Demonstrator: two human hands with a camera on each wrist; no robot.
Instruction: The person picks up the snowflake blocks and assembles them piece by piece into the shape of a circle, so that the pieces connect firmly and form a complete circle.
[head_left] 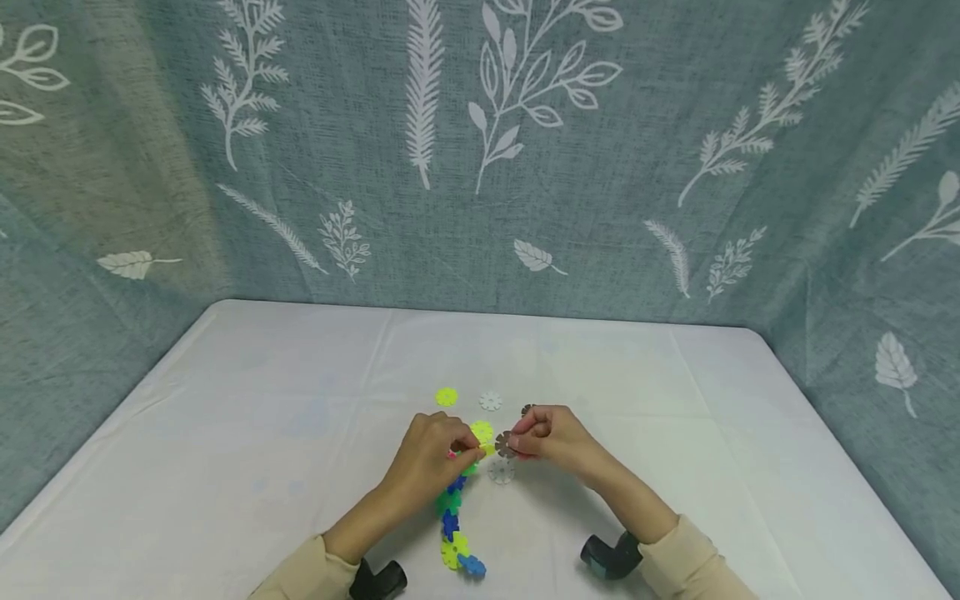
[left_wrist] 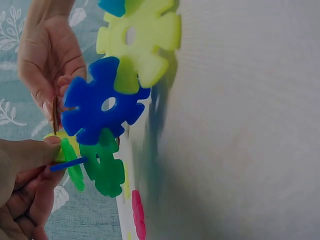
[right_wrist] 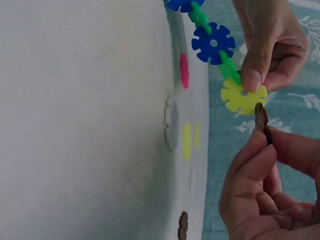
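Observation:
My left hand (head_left: pixel 431 454) pinches a yellow notched disc (right_wrist: pixel 235 102) between thumb and fingers, at the end of a chain of interlocking plastic discs. In the right wrist view, a green disc (right_wrist: pixel 228 67) and a blue disc (right_wrist: pixel 214 44) follow it in the chain. The chain trails toward the front of the table to a light blue disc (head_left: pixel 472 567). My right hand (head_left: pixel 558 439) pinches a brown notched disc (right_wrist: pixel 261 119) by its edge. The brown disc stands edge-on to the yellow one, right at its rim.
Loose discs lie on the white-covered table (head_left: pixel 247 400): a yellow disc (head_left: pixel 447 397), a white disc (head_left: pixel 491 402), a clear disc (head_left: pixel 501 472), a brown disc (right_wrist: pixel 183 225) and a pink disc (right_wrist: pixel 184 71). A patterned green curtain (head_left: pixel 450 242) hangs behind.

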